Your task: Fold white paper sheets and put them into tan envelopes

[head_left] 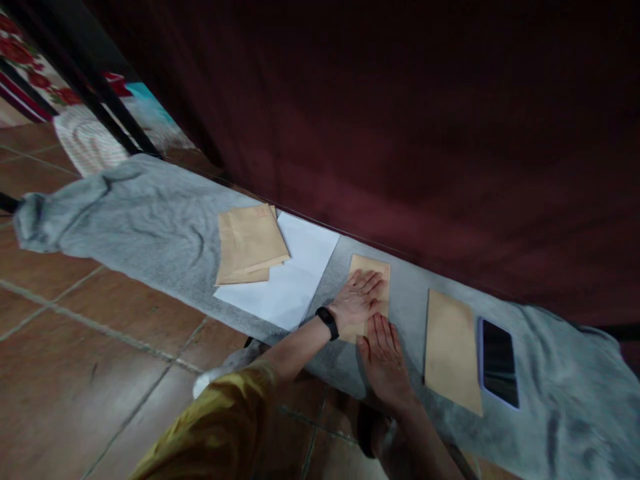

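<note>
Both palms press down on a brown paper envelope (371, 262) lying on the grey cloth. My left hand (356, 298), with a black band at the wrist, rests flat across its middle, fingers stretched toward the far right. Just below it, my right hand (384, 350) lies flat along the near end, fingers together and extended. To the left, several brown envelopes (250, 239) are stacked over white paper sheets (295, 287). Right of my hands lies another brown envelope (453, 350), next to a dark-screened phone (499, 363).
The long narrow surface is draped in a grey cloth (140, 213), bunched at both ends. A dark red curtain (350, 133) hangs along its far side. Below is a tiled floor (100, 360). Black metal poles (100, 93) and a striped white fabric (90, 140) are at upper left.
</note>
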`<state>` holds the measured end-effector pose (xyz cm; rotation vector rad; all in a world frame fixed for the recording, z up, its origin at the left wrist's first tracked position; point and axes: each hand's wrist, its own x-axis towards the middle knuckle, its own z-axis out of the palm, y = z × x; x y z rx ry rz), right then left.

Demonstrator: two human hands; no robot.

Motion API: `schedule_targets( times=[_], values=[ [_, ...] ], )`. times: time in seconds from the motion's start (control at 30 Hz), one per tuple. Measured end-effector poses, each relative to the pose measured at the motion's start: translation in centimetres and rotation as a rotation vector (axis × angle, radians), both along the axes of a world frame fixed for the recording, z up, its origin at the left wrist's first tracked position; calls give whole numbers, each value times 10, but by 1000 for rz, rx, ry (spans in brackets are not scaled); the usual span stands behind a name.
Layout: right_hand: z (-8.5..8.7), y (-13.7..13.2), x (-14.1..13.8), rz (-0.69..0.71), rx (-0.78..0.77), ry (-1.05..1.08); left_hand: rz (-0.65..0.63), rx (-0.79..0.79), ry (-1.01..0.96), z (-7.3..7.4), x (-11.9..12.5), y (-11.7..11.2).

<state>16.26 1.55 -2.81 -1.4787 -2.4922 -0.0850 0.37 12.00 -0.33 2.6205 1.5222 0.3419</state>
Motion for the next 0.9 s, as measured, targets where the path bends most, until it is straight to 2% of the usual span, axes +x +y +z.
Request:
schedule_targets(
  times=[0.33, 0.57, 0.73, 0.9],
  values=[
    [9, 0, -4, -17, -38, 18, 94, -16, -7, -1, 8, 24],
    [4, 1, -5, -29, -13, 16, 156, -19, -36, -1, 12, 40],
    [5, 0, -7, -49, -19, 37, 202, -17, -43, -2, 14, 44],
    [10, 0, -9, -59, -9, 74, 169, -12, -47, -1, 14, 44]
  ],
)
